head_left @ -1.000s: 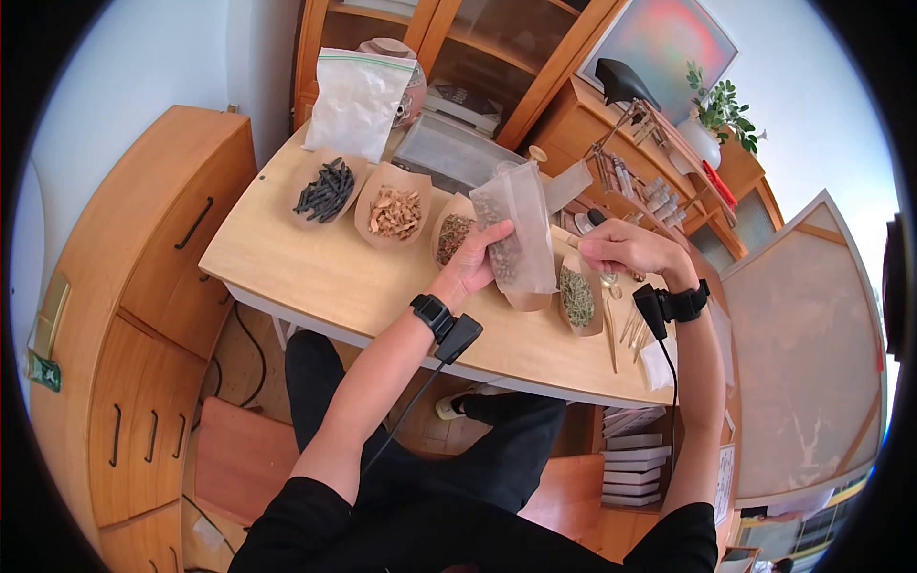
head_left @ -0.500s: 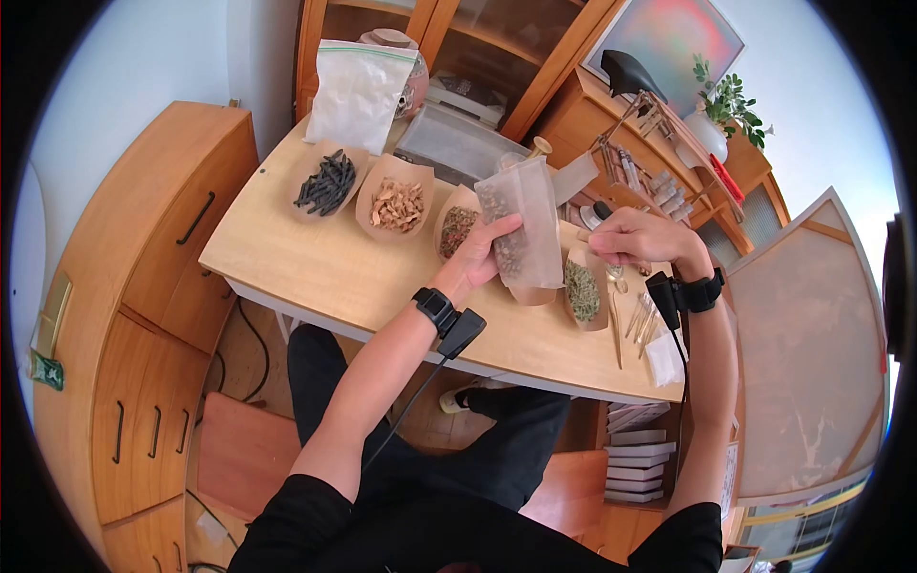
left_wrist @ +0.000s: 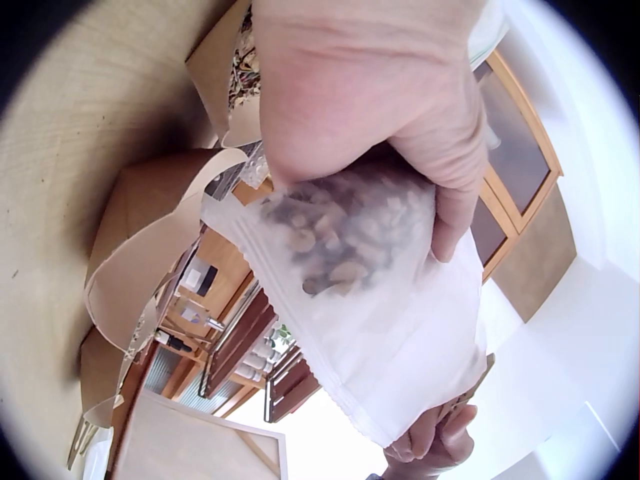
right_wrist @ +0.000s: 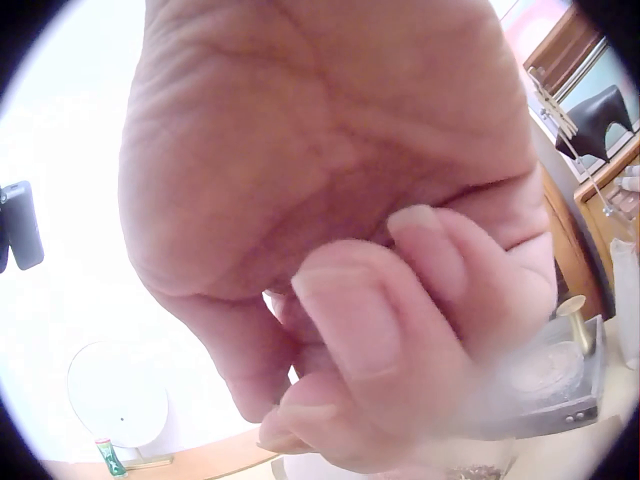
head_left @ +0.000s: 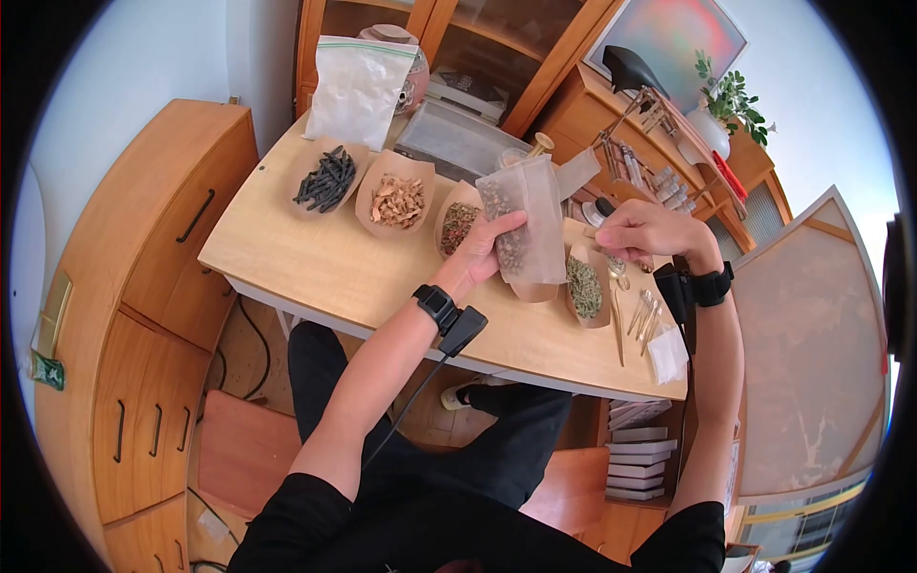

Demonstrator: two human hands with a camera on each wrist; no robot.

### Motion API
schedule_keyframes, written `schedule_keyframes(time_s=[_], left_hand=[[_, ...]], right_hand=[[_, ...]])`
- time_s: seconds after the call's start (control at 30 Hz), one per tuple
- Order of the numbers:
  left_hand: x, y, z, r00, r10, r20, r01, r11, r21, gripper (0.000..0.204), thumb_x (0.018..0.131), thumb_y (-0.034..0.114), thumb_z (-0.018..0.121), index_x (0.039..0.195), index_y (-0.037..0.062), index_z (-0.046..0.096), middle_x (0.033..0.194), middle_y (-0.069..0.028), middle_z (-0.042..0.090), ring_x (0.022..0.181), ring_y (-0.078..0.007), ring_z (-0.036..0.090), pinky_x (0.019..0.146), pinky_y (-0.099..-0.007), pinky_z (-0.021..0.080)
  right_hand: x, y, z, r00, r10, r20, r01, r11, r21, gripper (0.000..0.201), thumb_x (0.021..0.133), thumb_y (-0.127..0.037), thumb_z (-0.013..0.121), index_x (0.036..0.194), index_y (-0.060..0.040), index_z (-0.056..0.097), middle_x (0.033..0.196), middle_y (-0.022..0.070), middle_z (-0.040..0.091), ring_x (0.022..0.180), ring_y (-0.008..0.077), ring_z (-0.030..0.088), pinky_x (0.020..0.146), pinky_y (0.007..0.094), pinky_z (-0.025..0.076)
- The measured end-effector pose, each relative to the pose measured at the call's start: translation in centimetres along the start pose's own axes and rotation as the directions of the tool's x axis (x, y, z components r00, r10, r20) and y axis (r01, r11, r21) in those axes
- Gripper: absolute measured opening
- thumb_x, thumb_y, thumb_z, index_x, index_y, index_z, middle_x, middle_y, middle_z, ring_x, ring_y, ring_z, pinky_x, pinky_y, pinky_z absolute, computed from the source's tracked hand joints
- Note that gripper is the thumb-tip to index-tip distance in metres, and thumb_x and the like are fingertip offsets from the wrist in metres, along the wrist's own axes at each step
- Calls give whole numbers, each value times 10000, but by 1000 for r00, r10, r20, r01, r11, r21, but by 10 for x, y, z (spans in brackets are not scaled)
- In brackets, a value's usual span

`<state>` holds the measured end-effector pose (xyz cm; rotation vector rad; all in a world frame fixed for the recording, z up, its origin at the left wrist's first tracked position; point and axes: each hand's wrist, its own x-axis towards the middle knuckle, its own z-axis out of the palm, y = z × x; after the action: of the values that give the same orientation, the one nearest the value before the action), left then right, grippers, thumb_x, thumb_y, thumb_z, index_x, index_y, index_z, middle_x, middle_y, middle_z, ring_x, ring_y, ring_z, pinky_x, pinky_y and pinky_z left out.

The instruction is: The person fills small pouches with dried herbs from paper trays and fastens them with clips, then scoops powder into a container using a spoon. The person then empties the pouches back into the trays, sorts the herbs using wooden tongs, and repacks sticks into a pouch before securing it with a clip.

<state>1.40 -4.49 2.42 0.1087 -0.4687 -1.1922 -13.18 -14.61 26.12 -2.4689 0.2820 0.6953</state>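
My left hand (head_left: 482, 250) grips a translucent white pouch (head_left: 544, 229), thumb across its front. Brown and pale pieces (left_wrist: 335, 235) show through the pouch in the left wrist view. Under its lower end, a brown paper tray (head_left: 533, 293) is mostly covered. Right of the pouch, my right hand (head_left: 650, 229) has curled fingers and pinches a thin brown piece (left_wrist: 480, 385), its kind unclear and mostly hidden by the hand. A paper tray of dried green herb (head_left: 585, 288) lies below that hand. Left of the pouch is a tray of reddish-brown herb mix (head_left: 458, 226).
Trays of black sticks (head_left: 327, 179) and tan chips (head_left: 396, 201) stand on the table's left. Behind them are a zip bag (head_left: 358, 91) and a grey box (head_left: 454, 143). Small metal tools (head_left: 650, 315) and a white packet (head_left: 667, 355) lie at the right. A wooden rack (head_left: 635, 172) stands behind.
My right hand has drawn slightly away from the pouch, to the right and up. My left hand keeps its grip on the pouch, which has shifted a little. The head view moved slightly.
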Motion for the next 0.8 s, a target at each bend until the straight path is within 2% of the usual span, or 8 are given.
schedule_keyframes(time_s=[0.1,0.23,0.33,0.4,0.53,0.63,0.7,0.8], left_hand=[[0,0,2,1000,11,-16,-11,1000,0,458,849,102,732,1262,69,537,1155,-59,644,1059,-191,634,950,-367,527],[0,0,1,1000,12,-15,-11,1000,20,450,849,101,731,1257,68,542,1160,-55,644,1063,-187,632,956,-363,524],[1,-2,-1,1000,7,-6,-7,999,31,451,850,99,729,1259,69,541,1162,-54,643,1065,-184,631,954,-364,526],[2,-3,-2,1000,0,-6,0,999,41,454,851,98,728,1262,71,538,1161,-53,643,1067,-183,630,953,-365,527],[3,-3,-3,1000,20,-17,-19,997,70,467,850,88,727,1272,73,528,1170,-50,636,1077,-181,626,955,-372,530],[3,-3,-2,999,30,-42,-26,996,86,478,845,80,731,1276,74,523,1176,-49,632,1083,-184,624,957,-374,529],[3,-2,-1,998,33,-53,-28,995,93,485,841,77,734,1277,74,522,1179,-48,630,1085,-186,623,958,-375,529],[3,-2,0,997,34,-74,-27,996,86,494,836,72,740,1278,74,521,1178,-49,630,1088,-188,622,961,-375,526]], right_hand=[[-3,-8,0,993,105,-55,-109,991,-80,498,1005,-341,519,617,-30,502,542,-10,462,493,77,434,468,263,349],[0,-3,0,996,65,-65,-71,994,-89,501,1001,-334,522,606,-27,501,522,-8,453,480,85,421,471,278,339],[6,-4,0,993,115,-26,-118,981,-154,505,993,-323,524,585,-26,496,501,-9,439,478,90,423,477,283,339],[13,0,1,992,120,-25,-123,958,-261,523,964,-395,523,581,-39,536,513,12,435,483,130,413,493,314,345],[18,-9,2,992,129,1,-124,957,-262,518,965,-382,508,577,-41,533,504,16,418,478,136,400,487,318,333],[21,-13,1,994,107,-10,-104,944,-314,511,962,-355,533,580,-16,537,516,18,490,485,128,443,501,313,367],[22,-16,0,960,267,-84,-279,899,-336,503,953,-359,541,588,-13,558,523,24,507,496,140,461,516,318,382],[24,-13,-5,954,278,-112,-300,882,-363,505,950,-365,538,589,-13,571,524,27,509,501,152,467,524,323,388]])
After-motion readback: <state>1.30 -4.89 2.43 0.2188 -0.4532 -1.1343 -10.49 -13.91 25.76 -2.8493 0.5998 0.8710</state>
